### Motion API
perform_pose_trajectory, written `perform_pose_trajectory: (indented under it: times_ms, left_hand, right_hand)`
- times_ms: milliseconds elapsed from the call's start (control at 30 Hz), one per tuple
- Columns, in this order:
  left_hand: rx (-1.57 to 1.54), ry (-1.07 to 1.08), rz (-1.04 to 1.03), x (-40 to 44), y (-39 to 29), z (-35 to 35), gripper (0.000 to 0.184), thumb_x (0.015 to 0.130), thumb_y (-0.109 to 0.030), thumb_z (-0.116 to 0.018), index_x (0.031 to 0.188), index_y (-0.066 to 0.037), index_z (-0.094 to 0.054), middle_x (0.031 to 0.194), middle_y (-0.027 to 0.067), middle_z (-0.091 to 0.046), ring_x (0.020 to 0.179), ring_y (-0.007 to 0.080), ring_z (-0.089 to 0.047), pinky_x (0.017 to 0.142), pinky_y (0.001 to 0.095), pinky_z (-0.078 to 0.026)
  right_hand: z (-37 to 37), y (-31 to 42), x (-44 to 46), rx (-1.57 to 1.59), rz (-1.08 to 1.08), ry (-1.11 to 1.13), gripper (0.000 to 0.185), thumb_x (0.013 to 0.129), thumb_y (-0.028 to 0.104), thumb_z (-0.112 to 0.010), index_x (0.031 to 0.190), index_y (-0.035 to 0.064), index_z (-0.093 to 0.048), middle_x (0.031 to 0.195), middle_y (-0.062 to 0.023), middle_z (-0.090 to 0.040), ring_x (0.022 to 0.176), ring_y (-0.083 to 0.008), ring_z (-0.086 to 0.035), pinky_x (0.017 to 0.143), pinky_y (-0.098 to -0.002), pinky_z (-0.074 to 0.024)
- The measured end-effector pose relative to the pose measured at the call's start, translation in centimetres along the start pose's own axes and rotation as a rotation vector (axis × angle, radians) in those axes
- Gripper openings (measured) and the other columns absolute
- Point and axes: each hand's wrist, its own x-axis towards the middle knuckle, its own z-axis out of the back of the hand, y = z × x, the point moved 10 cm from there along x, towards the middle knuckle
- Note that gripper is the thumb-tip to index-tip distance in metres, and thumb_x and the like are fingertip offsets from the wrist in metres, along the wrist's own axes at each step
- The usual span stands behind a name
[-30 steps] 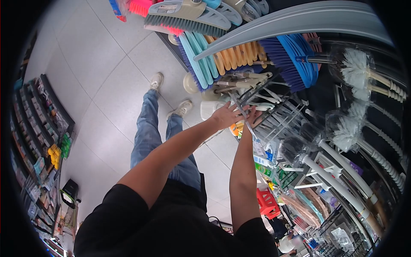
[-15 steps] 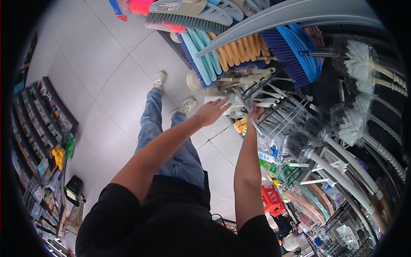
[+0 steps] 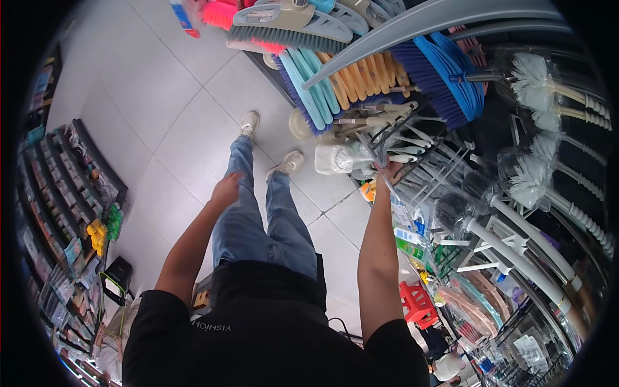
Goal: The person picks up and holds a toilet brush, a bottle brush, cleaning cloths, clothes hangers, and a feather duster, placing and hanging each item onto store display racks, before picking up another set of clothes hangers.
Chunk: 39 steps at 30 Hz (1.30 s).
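Observation:
My left hand (image 3: pixel 225 189) hangs in front of my left thigh, its fingers curled in, and nothing shows in it. My right hand (image 3: pixel 389 173) reaches into the rack on the right, its fingers closed among wire hooks and pale handles. What it grips is partly hidden. Close by it hangs a clear-wrapped white brush (image 3: pixel 334 158) with a squarish head. White and grey brush handles (image 3: pixel 403 157) hang just above my right fingers. A grey metal hook (image 3: pixel 379 149) sticks out over the hand.
Turquoise (image 3: pixel 311 87) and orange broom heads (image 3: pixel 361 79) hang above, beside blue brooms (image 3: pixel 459 84). White toilet brushes (image 3: pixel 532 177) fill the right side. A red basket (image 3: pixel 418 303) stands lower right. A shelf of small goods (image 3: pixel 77 200) lines the left, across the tiled floor (image 3: pixel 174 138).
My left hand has drawn back from the rack, down and left to beside my leg, its fingers now curled. My right hand stays at the rack. The wrapped white brush is now uncovered.

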Motion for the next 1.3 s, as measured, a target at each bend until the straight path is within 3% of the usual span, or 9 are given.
perform_pose_trajectory:
  times_ms: [67,233,433,533,633,767,800,933,1300]
  left_hand:
    - [-0.009,-0.026,0.076,-1.7,3.4,0.6,0.035,0.079,-0.003,-0.054,0.114,-0.005,-0.058,0.116,0.0155,-0.058,0.101,0.0353,-0.058,0.087,0.0429,-0.048]
    - [-0.077,-0.022,0.274,-5.1,9.7,-1.4,0.034,0.077,-0.005,-0.056,0.111,-0.004,-0.06,0.109,0.0181,-0.062,0.101,0.0335,-0.06,0.088,0.0408,-0.048]
    - [-0.179,-0.066,0.345,-6.9,11.5,-3.1,0.034,0.076,-0.007,-0.058,0.11,-0.003,-0.061,0.105,0.0178,-0.065,0.099,0.0319,-0.062,0.087,0.0396,-0.049]
    - [-0.223,-0.115,0.352,-7.4,11.4,-2.6,0.034,0.076,-0.007,-0.058,0.11,-0.003,-0.061,0.104,0.0172,-0.065,0.097,0.0319,-0.063,0.085,0.0393,-0.05]
    - [-0.213,-0.134,0.336,-7.7,11.6,-1.8,0.034,0.076,-0.006,-0.059,0.11,-0.003,-0.061,0.103,0.0168,-0.066,0.096,0.0319,-0.063,0.085,0.039,-0.05]
    - [-0.211,-0.143,0.337,-8.0,12.4,-0.9,0.033,0.077,-0.006,-0.059,0.11,-0.003,-0.06,0.102,0.0167,-0.066,0.096,0.0319,-0.063,0.084,0.0391,-0.05]
    - [-0.213,-0.147,0.336,-8.2,12.4,-0.7,0.033,0.077,-0.006,-0.059,0.11,-0.003,-0.06,0.102,0.0168,-0.066,0.096,0.032,-0.063,0.084,0.0392,-0.05]
    - [-0.23,-0.172,0.318,-8.7,13.3,-0.6,0.032,0.078,-0.007,-0.06,0.11,-0.003,-0.06,0.1,0.017,-0.066,0.094,0.0322,-0.064,0.082,0.0394,-0.051]
    - [-0.368,-0.281,0.37,-14.4,13.6,1.1,0.032,0.079,-0.011,-0.059,0.109,-0.002,-0.061,0.095,0.0168,-0.068,0.09,0.0306,-0.066,0.079,0.037,-0.052]
  right_hand:
    - [-0.1,1.4,-0.4,-0.046,-0.045,-0.013,0.026,0.081,0.003,-0.065,0.102,-0.0031,-0.051,0.098,-0.0113,-0.058,0.088,-0.0192,-0.06,0.07,-0.0333,-0.0539]
    - [-1.2,-4.9,1.5,0.574,-0.119,-0.142,0.033,0.076,0.003,-0.07,0.105,-0.0002,-0.054,0.1,-0.0084,-0.059,0.087,-0.0168,-0.059,0.07,-0.0332,-0.0532]
    - [-1.4,-5.2,2.1,0.472,-0.188,-0.072,0.039,0.074,-0.004,-0.066,0.11,0.0011,-0.052,0.103,-0.0096,-0.058,0.088,-0.0164,-0.058,0.075,-0.0343,-0.0529]
    - [-1.7,-4.2,1.0,1.037,-0.262,-0.008,0.039,0.073,-0.004,-0.065,0.11,0.0003,-0.051,0.104,-0.01,-0.056,0.093,-0.0168,-0.056,0.08,-0.0357,-0.0523]
    - [-1.0,-2.7,0.0,0.498,-0.112,-0.008,0.035,0.078,-0.005,-0.058,0.111,-0.0013,-0.047,0.104,-0.0127,-0.053,0.103,-0.0221,-0.051,0.077,-0.0364,-0.052]
    - [-1.0,-2.2,-2.1,0.635,-0.275,-0.045,0.037,0.08,-0.006,-0.058,0.114,-0.0005,-0.045,0.104,-0.0099,-0.052,0.092,-0.0184,-0.054,0.077,-0.0305,-0.0498]
    - [-1.0,-3.9,-1.4,0.341,-0.108,0.01,0.035,0.084,-0.002,-0.061,0.113,0.0016,-0.042,0.101,-0.0085,-0.052,0.092,-0.0189,-0.055,0.08,-0.0296,-0.0524]
    - [-1.9,-5.9,-3.3,0.518,-0.405,-0.008,0.033,0.088,0.003,-0.06,0.115,0.0038,-0.041,0.099,-0.009,-0.053,0.084,-0.0176,-0.057,0.078,-0.0303,-0.0527]
    - [-2.9,-7.4,-4.1,0.427,-0.478,0.044,0.031,0.09,0.008,-0.056,0.118,0.0034,-0.042,0.105,-0.0124,-0.057,0.091,-0.0257,-0.06,0.078,-0.0372,-0.0512]
